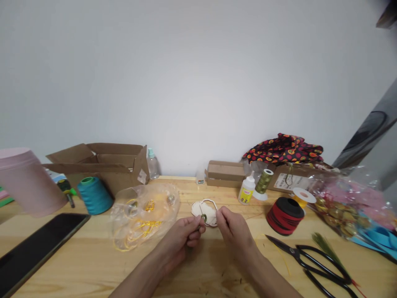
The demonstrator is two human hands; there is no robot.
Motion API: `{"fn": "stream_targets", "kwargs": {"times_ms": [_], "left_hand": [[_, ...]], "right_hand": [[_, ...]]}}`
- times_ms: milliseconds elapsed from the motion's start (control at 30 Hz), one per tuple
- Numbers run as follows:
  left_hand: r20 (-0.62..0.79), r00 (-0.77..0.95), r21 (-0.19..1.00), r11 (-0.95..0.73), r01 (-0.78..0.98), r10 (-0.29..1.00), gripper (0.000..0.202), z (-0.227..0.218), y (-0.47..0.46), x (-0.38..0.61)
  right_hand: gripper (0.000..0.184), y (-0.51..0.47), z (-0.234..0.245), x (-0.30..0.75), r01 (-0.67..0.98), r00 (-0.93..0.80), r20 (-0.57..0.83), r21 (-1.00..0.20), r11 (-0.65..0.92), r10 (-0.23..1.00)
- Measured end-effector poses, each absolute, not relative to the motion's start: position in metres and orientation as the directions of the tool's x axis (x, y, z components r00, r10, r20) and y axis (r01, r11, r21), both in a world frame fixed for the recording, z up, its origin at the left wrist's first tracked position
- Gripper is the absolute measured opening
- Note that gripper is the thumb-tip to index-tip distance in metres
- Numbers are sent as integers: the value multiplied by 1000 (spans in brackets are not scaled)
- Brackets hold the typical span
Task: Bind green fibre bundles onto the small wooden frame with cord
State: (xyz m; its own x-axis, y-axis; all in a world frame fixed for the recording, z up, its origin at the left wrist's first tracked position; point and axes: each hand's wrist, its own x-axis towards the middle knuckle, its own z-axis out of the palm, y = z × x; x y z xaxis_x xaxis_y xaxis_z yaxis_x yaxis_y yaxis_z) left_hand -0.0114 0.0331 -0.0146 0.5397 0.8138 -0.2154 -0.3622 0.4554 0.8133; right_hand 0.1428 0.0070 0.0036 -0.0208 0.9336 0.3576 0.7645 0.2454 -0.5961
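Note:
My left hand (pixel 186 234) pinches a small dark green ring (pixel 204 217) between thumb and forefinger. A thin dark strand runs up from the ring. Just to the right, my right hand (pixel 234 227) is closed, thumb against the curled forefinger. What it holds, if anything, is too small to make out. Behind the fingertips a flat cream-coloured piece (pixel 209 212) with a wavy edge lies on the wooden table (pixel 198 273). A pale band curves along its upper right edge and reaches my right fingertips.
Left are a clear bag with yellow cord (pixel 145 215), a teal thread cone (pixel 94 195), a phone (pixel 40 252) and an open carton (pixel 114 165). Right stand a glue bottle (pixel 247 190), a green thread spool (pixel 263 182), a red cord spool (pixel 284 216) and black scissors (pixel 310 256).

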Motion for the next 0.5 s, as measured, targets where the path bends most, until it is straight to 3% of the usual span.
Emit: {"fn": "stream_targets", "kwargs": {"times_ms": [167,333,500], "left_hand": [[-219,543,815,458,-355,811,20,-13,31,-10],[-236,532,810,467,-354,813,19,-9,30,-8],[-244,515,809,465,-359,822,22,-9,29,-8]], "right_hand": [[41,7,0,141,664,-29,348,-694,279,937],[28,6,3,139,448,-2,275,-859,247,961],[20,6,5,138,480,29,296,-842,246,955]]}}
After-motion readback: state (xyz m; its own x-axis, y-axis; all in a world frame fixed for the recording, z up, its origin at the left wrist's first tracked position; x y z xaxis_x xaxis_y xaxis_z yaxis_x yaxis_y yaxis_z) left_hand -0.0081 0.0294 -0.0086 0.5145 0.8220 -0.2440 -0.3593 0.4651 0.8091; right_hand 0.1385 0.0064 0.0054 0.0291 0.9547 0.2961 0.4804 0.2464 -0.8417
